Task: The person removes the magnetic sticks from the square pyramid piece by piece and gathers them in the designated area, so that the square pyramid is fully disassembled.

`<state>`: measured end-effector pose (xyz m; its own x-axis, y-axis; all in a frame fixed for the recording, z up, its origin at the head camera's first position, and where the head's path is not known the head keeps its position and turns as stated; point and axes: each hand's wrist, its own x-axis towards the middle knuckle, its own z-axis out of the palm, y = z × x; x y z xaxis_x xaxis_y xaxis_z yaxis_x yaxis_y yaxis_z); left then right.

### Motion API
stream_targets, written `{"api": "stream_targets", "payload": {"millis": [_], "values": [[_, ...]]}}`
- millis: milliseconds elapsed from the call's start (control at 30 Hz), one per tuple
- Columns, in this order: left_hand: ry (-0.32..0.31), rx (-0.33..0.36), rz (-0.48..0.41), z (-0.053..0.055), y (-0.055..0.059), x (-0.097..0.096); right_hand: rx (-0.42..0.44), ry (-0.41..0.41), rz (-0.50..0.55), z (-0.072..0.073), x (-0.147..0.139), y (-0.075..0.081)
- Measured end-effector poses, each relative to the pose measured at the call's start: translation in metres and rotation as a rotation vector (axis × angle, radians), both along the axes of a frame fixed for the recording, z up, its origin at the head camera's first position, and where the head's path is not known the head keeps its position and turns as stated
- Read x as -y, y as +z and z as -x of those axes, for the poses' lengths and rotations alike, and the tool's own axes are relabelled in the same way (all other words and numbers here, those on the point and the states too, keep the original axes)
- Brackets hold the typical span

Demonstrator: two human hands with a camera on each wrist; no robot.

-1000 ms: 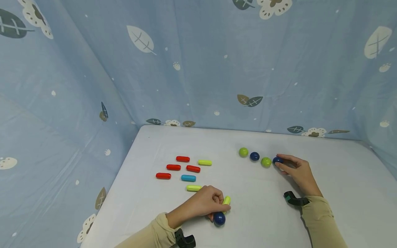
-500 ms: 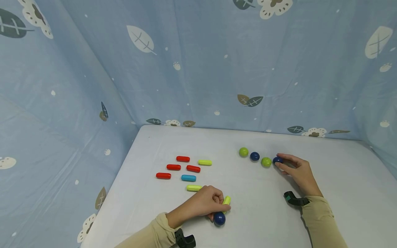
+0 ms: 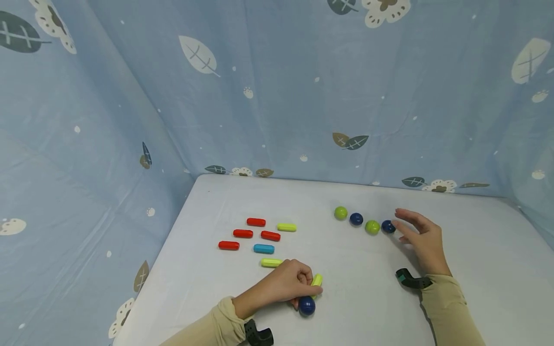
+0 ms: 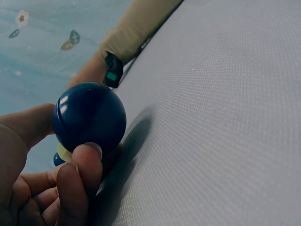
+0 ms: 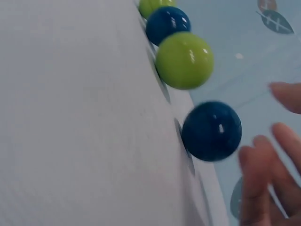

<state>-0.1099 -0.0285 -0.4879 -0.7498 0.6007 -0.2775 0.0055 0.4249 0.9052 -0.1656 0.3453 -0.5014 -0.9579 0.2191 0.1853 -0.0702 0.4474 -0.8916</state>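
Note:
My left hand [image 3: 290,282] grips a dark blue ball [image 4: 89,117] between thumb and fingers, close over the white table. A yellow-green ribbed stick [image 3: 317,280] sticks out past the same fingers, mostly hidden behind the ball in the left wrist view. At the right, my right hand [image 3: 423,238] stands with thumb and fingers spread, just beside another dark blue ball [image 5: 211,131]. In the right wrist view a gap shows between that ball and the fingers. This ball ends a slanting row with a green ball [image 3: 372,227], a blue ball [image 3: 356,219] and a farther green ball [image 3: 340,213].
Left of centre lie several red sticks [image 3: 243,233], a blue stick [image 3: 264,248], a yellow-green stick [image 3: 287,227] and a second yellow-green one [image 3: 270,263] near the left hand. A patterned blue curtain [image 3: 277,96] borders the white table [image 3: 346,298] at the back and left.
My right hand has let go of the blue ball at the row's end and drawn back slightly to the right, fingers spreading. The left hand has stayed in place with its ball and stick.

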Motion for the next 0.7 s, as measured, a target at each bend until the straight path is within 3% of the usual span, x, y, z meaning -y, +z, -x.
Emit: {"api": "stream_targets", "payload": {"millis": [133,300,400,533,700], "values": [[0.010,0.013,-0.009,0.000,0.000,0.000,-0.077,-0.013,0.026,-0.001,0.008,0.008],[0.010,0.042,-0.053,0.002,-0.002,0.001,-0.127,0.096,0.033,0.000,0.026,0.018],[0.004,0.069,-0.089,0.004,-0.003,0.002,-0.117,0.213,0.020,-0.002,0.039,0.022],[0.018,0.105,-0.131,0.007,-0.003,0.003,-0.077,0.429,0.034,-0.004,0.059,0.023],[0.093,0.201,-0.212,0.007,-0.001,0.002,0.017,0.702,0.039,-0.005,0.084,0.016]]}}
